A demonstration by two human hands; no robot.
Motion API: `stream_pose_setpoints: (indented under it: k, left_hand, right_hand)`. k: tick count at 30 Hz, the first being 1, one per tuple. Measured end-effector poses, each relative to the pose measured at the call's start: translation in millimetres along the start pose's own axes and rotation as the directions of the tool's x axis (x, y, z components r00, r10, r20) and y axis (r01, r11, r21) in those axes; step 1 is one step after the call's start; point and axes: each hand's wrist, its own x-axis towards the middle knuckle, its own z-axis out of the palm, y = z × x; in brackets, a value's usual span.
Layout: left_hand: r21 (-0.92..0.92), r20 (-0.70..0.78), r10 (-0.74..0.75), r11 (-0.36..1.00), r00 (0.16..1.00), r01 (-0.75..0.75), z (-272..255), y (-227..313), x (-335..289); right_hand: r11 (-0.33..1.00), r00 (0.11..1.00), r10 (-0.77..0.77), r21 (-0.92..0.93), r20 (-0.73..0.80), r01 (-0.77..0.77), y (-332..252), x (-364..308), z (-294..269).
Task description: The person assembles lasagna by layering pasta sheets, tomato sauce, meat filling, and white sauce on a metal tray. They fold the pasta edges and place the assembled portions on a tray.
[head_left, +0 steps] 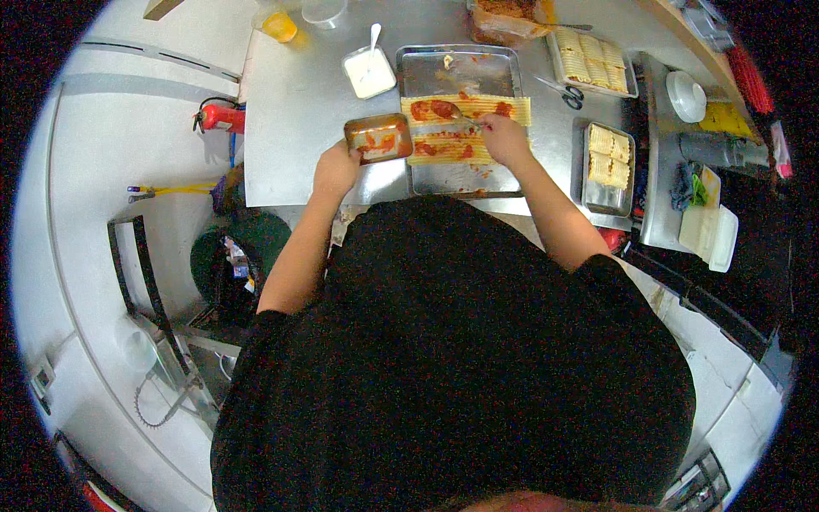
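Observation:
My left hand grips a small metal pan by its near edge; red sauce is smeared inside it. Closed around the handle of a spoon, my right hand holds it over ridged yellow pasta sheets. Red sauce lies in patches on the sheets. They rest across a large metal tray, whose bare parts carry sauce spots and crumbs. Left of that tray stands a square tub of white cream with a white spoon in it.
On the steel table's right are a tray of filled pasta pieces, a smaller pan of similar pieces and scissors. A container of reddish filling stands at the back. A red fire extinguisher hangs left.

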Motion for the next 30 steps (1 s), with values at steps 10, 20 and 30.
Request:
stream_pose_setpoints:
  k: [10, 20, 30]
  left_hand:
    - [-0.322, 0.041, -0.330, 0.889, 0.943, 0.325, -32, -22, -62]
    - [-0.405, 0.080, -0.363, 0.839, 0.928, 0.363, -39, -47, -78]
    - [-0.405, 0.110, -0.348, 0.840, 0.931, 0.362, -48, -50, -83]
  right_hand:
    - [0.914, 0.935, 0.355, 0.213, -0.006, -0.345, 86, -12, 23]
    - [0.950, 0.949, 0.233, 0.257, -0.214, -0.175, 56, -9, 67]
    - [0.909, 0.913, 0.350, 0.312, -0.209, -0.276, 67, -57, 46]
